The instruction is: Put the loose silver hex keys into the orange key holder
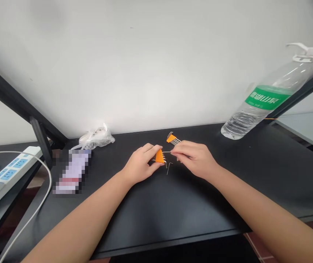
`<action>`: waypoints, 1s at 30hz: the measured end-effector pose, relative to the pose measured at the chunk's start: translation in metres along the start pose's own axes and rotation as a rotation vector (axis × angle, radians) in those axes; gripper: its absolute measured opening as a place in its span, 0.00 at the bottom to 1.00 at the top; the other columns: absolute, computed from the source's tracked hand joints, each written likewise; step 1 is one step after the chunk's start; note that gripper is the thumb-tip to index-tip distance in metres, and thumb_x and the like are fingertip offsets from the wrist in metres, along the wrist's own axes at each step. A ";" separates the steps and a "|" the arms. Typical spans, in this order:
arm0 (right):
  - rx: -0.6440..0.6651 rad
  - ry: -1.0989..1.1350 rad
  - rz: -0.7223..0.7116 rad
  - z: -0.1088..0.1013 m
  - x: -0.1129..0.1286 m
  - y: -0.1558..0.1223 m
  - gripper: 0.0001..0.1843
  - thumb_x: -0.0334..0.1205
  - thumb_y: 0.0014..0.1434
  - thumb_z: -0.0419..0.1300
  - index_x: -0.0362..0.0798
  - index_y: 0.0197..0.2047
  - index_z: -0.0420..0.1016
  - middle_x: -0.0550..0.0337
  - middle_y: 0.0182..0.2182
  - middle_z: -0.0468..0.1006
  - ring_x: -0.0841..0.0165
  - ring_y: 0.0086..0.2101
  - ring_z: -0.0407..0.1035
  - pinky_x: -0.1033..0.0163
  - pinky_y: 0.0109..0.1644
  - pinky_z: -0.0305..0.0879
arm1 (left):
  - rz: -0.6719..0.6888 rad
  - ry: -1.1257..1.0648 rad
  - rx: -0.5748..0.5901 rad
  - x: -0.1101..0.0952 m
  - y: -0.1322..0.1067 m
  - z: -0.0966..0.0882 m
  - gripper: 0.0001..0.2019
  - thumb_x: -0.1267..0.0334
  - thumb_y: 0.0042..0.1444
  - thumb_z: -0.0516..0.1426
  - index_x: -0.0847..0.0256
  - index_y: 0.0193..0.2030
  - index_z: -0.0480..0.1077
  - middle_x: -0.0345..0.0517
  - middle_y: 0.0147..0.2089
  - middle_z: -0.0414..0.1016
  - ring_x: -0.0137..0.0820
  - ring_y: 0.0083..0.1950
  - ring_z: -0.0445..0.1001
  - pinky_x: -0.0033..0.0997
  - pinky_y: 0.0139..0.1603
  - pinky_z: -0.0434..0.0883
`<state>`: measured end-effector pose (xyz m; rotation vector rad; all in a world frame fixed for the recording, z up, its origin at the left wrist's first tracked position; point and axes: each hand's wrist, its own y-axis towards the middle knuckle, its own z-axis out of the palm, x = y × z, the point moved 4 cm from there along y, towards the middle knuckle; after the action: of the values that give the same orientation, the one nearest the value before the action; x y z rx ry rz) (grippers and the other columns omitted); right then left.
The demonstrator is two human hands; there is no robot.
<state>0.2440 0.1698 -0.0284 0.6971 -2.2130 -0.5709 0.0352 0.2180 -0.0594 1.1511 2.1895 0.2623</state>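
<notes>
Centrally, left hand (141,164) gripping orange holder (159,157), right hand (196,157) pinching hex key (167,152), green bottle label (267,98) ending 山泉

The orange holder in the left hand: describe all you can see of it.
The orange holder is a wedge-like, plastic-looking block carrying several bent metal keys. The left hand pinches it between thumb and fingers, partly hiding it, over the black table. A thin metal rod in the right hand meets or nearly meets its right edge.
</notes>
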 end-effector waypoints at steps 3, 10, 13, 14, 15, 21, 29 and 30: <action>-0.018 -0.013 -0.020 -0.001 0.003 0.000 0.11 0.30 0.69 0.56 0.51 0.40 0.80 0.60 0.32 0.78 0.69 0.31 0.71 0.61 0.36 0.68 | 0.006 0.004 0.007 0.000 0.000 0.000 0.23 0.55 0.66 0.60 0.53 0.65 0.65 0.48 0.51 0.74 0.34 0.46 0.76 0.33 0.43 0.77; -0.030 0.003 -0.037 -0.004 0.004 -0.001 0.11 0.29 0.68 0.57 0.51 0.41 0.81 0.59 0.33 0.79 0.68 0.32 0.72 0.61 0.37 0.68 | -0.021 0.005 0.005 0.002 -0.001 0.001 0.23 0.55 0.66 0.60 0.54 0.65 0.65 0.48 0.51 0.74 0.34 0.46 0.75 0.32 0.42 0.77; -0.023 0.005 -0.028 -0.004 0.004 -0.002 0.11 0.30 0.69 0.57 0.51 0.41 0.81 0.59 0.32 0.79 0.68 0.32 0.72 0.61 0.36 0.68 | -0.018 -0.008 0.012 0.002 -0.001 0.001 0.23 0.55 0.66 0.60 0.53 0.65 0.65 0.48 0.51 0.74 0.34 0.46 0.76 0.33 0.43 0.77; -0.016 0.001 -0.022 -0.003 0.004 -0.002 0.11 0.31 0.69 0.57 0.51 0.41 0.81 0.59 0.32 0.79 0.68 0.32 0.72 0.61 0.36 0.68 | -0.016 -0.014 0.015 0.002 -0.001 0.001 0.23 0.55 0.66 0.60 0.53 0.65 0.65 0.48 0.51 0.74 0.34 0.47 0.76 0.33 0.44 0.77; -0.008 -0.005 -0.016 -0.003 0.004 -0.002 0.11 0.31 0.69 0.56 0.51 0.41 0.81 0.59 0.32 0.79 0.67 0.32 0.72 0.61 0.36 0.68 | -0.012 -0.019 0.017 0.002 -0.001 0.001 0.23 0.55 0.66 0.60 0.53 0.65 0.65 0.48 0.51 0.74 0.34 0.47 0.76 0.33 0.44 0.77; 0.004 -0.034 0.012 -0.003 0.002 -0.002 0.12 0.33 0.70 0.55 0.52 0.41 0.80 0.57 0.33 0.79 0.66 0.32 0.72 0.59 0.36 0.69 | 0.005 -0.025 0.023 0.003 0.000 0.002 0.23 0.56 0.66 0.60 0.53 0.66 0.65 0.48 0.52 0.74 0.34 0.46 0.76 0.34 0.44 0.78; 0.073 -0.176 -0.126 0.007 0.002 -0.008 0.13 0.30 0.71 0.53 0.50 0.45 0.80 0.53 0.42 0.81 0.64 0.39 0.75 0.59 0.40 0.72 | 0.056 -0.052 0.015 -0.001 0.001 0.002 0.22 0.58 0.65 0.61 0.53 0.65 0.66 0.51 0.57 0.73 0.37 0.53 0.76 0.38 0.51 0.78; 0.079 -0.164 -0.128 0.008 0.003 -0.009 0.14 0.30 0.71 0.53 0.50 0.45 0.80 0.53 0.42 0.81 0.64 0.40 0.75 0.59 0.40 0.72 | 0.061 -0.059 0.018 -0.001 0.001 0.002 0.22 0.58 0.65 0.61 0.53 0.65 0.67 0.51 0.57 0.74 0.37 0.54 0.76 0.38 0.52 0.77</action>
<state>0.2388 0.1630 -0.0371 0.8651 -2.3655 -0.6265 0.0377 0.2177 -0.0598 1.2217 2.1116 0.2321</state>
